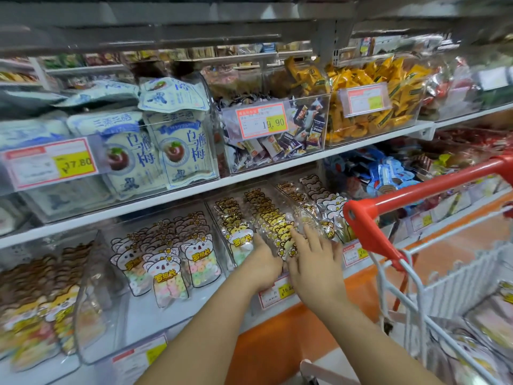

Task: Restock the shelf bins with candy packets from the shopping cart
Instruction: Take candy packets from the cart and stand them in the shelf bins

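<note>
Candy packets (273, 227) stand in a tight row in a clear bin (215, 218) at lower centre of the frame. The right hand (315, 262) presses on the row's front, its grip apart, fingers straight and spread. The left hand (262, 263) reaches in just beside it; its fingers are hidden among the packets, so I cannot tell its grip. More packets lie in the shopping cart (444, 276) at lower right. If either hand lets go unevenly, the upright row could slump forward over the bin's front. The packets are glossy, slippery film with animal-shaped tops; the bin is rigid, see-through plastic.
</note>
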A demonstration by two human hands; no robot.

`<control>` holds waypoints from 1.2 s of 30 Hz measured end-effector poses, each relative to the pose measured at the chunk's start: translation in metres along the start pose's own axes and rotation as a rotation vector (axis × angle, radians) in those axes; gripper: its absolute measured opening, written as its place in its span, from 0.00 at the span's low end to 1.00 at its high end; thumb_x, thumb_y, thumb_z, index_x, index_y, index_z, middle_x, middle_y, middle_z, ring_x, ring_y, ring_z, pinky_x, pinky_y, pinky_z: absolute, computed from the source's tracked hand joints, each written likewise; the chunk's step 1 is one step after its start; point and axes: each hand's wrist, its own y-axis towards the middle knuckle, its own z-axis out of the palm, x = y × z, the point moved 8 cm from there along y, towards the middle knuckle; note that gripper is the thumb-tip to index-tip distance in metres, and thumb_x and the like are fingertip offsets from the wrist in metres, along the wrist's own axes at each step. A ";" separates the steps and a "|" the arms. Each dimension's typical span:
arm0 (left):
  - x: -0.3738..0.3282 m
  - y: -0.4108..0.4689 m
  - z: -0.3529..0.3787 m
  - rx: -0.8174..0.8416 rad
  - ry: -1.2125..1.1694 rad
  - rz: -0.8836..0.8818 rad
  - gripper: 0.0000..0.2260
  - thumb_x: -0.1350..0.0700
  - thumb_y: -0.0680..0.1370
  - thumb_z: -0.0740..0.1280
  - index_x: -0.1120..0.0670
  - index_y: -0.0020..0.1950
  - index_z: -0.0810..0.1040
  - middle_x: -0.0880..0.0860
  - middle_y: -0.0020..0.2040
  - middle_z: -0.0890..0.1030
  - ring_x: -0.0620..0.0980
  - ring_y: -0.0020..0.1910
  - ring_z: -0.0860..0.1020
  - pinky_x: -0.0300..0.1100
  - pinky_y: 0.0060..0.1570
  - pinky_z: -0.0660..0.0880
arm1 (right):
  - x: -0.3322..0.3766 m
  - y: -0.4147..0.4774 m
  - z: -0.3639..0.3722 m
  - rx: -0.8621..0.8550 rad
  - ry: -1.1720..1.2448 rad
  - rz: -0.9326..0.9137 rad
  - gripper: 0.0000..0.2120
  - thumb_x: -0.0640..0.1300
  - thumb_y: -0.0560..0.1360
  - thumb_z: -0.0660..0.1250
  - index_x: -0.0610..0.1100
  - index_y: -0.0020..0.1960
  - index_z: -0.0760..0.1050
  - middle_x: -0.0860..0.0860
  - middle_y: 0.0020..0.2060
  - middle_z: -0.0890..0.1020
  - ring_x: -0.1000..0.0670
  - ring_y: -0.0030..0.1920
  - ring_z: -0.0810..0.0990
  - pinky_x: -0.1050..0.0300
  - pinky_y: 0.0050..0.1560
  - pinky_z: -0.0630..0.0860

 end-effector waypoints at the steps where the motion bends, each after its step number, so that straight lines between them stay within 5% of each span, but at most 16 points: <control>1: -0.002 -0.010 -0.001 -0.015 -0.010 0.044 0.37 0.54 0.83 0.61 0.50 0.81 0.37 0.55 0.65 0.76 0.49 0.45 0.77 0.45 0.47 0.77 | 0.005 -0.006 -0.006 -0.020 0.026 -0.042 0.24 0.50 0.73 0.70 0.49 0.67 0.75 0.47 0.67 0.76 0.39 0.64 0.76 0.34 0.66 0.68; 5: -0.021 -0.068 -0.007 -0.142 -0.181 0.285 0.30 0.60 0.82 0.60 0.44 0.80 0.52 0.47 0.69 0.73 0.42 0.31 0.75 0.39 0.31 0.70 | 0.020 -0.031 -0.051 0.138 0.232 -0.152 0.19 0.47 0.78 0.62 0.56 0.68 0.74 0.50 0.57 0.83 0.43 0.59 0.78 0.47 0.57 0.76; 8: -0.043 -0.117 -0.013 -0.260 -0.206 0.438 0.23 0.62 0.83 0.59 0.41 0.73 0.64 0.46 0.54 0.79 0.39 0.23 0.70 0.32 0.25 0.67 | 0.026 -0.051 -0.105 0.166 0.297 -0.219 0.20 0.48 0.78 0.62 0.63 0.67 0.72 0.52 0.49 0.84 0.46 0.52 0.81 0.50 0.50 0.78; 11: -0.075 -0.149 -0.015 -0.353 -0.198 0.571 0.20 0.63 0.82 0.60 0.41 0.69 0.69 0.45 0.53 0.81 0.37 0.38 0.78 0.32 0.38 0.75 | 0.019 -0.070 -0.159 0.142 0.249 -0.305 0.17 0.49 0.79 0.63 0.58 0.67 0.75 0.50 0.50 0.84 0.45 0.53 0.80 0.50 0.51 0.77; 13: -0.092 -0.160 -0.005 -0.349 -0.185 0.629 0.19 0.62 0.81 0.62 0.38 0.63 0.70 0.43 0.51 0.83 0.41 0.46 0.81 0.41 0.46 0.79 | 0.006 -0.082 -0.191 0.149 0.174 -0.348 0.15 0.50 0.80 0.63 0.51 0.66 0.77 0.50 0.54 0.84 0.45 0.55 0.80 0.52 0.53 0.75; 20: -0.150 -0.199 0.122 -0.055 0.225 0.850 0.17 0.56 0.81 0.64 0.45 0.69 0.73 0.42 0.63 0.75 0.43 0.59 0.75 0.32 0.57 0.69 | -0.129 -0.130 -0.220 0.375 -0.043 -0.242 0.14 0.49 0.80 0.64 0.47 0.63 0.77 0.49 0.56 0.82 0.50 0.51 0.79 0.59 0.47 0.69; 24: -0.160 -0.203 0.172 0.050 0.443 0.789 0.17 0.48 0.83 0.61 0.42 0.72 0.68 0.41 0.70 0.70 0.43 0.70 0.67 0.48 0.73 0.61 | -0.229 -0.152 -0.193 0.491 -0.076 -0.073 0.15 0.48 0.79 0.65 0.48 0.65 0.77 0.51 0.58 0.81 0.51 0.54 0.79 0.60 0.51 0.71; 28: -0.162 -0.197 0.191 -0.045 0.558 0.725 0.15 0.46 0.84 0.57 0.38 0.70 0.70 0.37 0.69 0.71 0.40 0.71 0.66 0.47 0.76 0.45 | -0.294 -0.165 -0.160 0.591 -0.132 0.041 0.18 0.47 0.80 0.62 0.47 0.69 0.73 0.48 0.64 0.77 0.48 0.60 0.76 0.59 0.55 0.70; 34: -0.170 -0.185 0.202 -0.073 0.550 0.724 0.13 0.49 0.84 0.56 0.38 0.66 0.73 0.36 0.65 0.75 0.40 0.66 0.70 0.46 0.73 0.52 | -0.337 -0.140 -0.124 0.536 -0.259 0.092 0.40 0.54 0.74 0.69 0.50 0.80 0.53 0.46 0.79 0.55 0.38 0.75 0.62 0.45 0.72 0.65; 36: -0.171 -0.180 0.206 -0.062 0.567 0.719 0.13 0.48 0.84 0.55 0.38 0.66 0.74 0.37 0.65 0.76 0.41 0.66 0.71 0.47 0.72 0.53 | -0.341 -0.136 -0.115 0.557 -0.344 0.075 0.45 0.60 0.73 0.69 0.48 0.80 0.50 0.46 0.78 0.60 0.36 0.73 0.61 0.45 0.71 0.63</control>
